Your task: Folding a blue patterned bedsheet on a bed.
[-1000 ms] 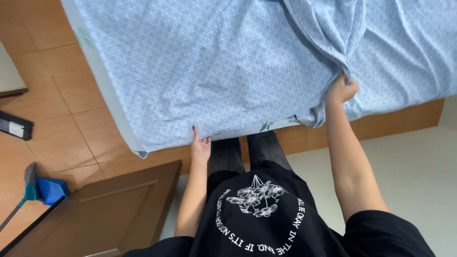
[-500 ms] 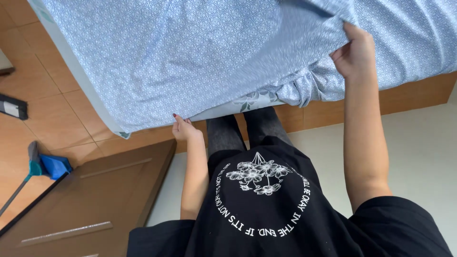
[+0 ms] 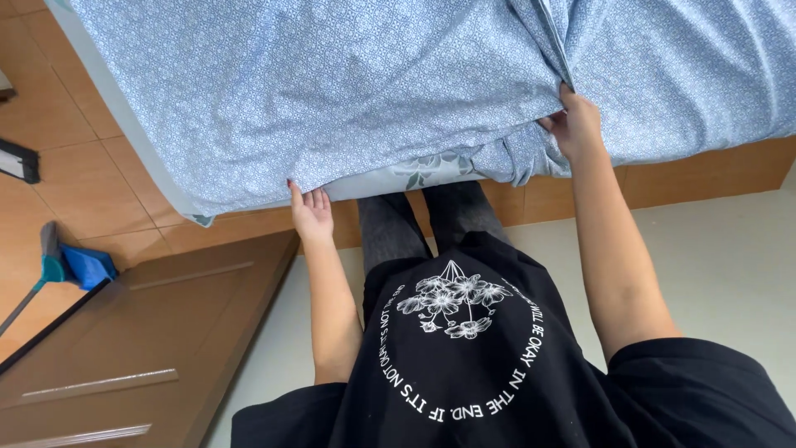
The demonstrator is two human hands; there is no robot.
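A light blue patterned bedsheet [image 3: 348, 91] covers the mattress across the top of the view. My left hand [image 3: 310, 212] rests flat with fingers together against the sheet's lower edge at the side of the mattress. My right hand [image 3: 572, 124] grips a bunched fold of the sheet, where the cloth gathers into a ridge running up the bed. A strip of floral-printed mattress side [image 3: 423, 170] shows under the sheet between my hands. My legs stand close against the bed.
A brown wooden door [image 3: 141, 332] stands open at the lower left. A blue broom and dustpan [image 3: 70, 267] lie on the orange tiled floor [image 3: 66, 166]. The wooden bed frame [image 3: 705, 170] runs along the right, beside a pale wall [image 3: 730, 265].
My right hand went up with the lifted sheet half a second ago and now has come back down, still gripping the fold. My left hand stayed at the sheet's edge.
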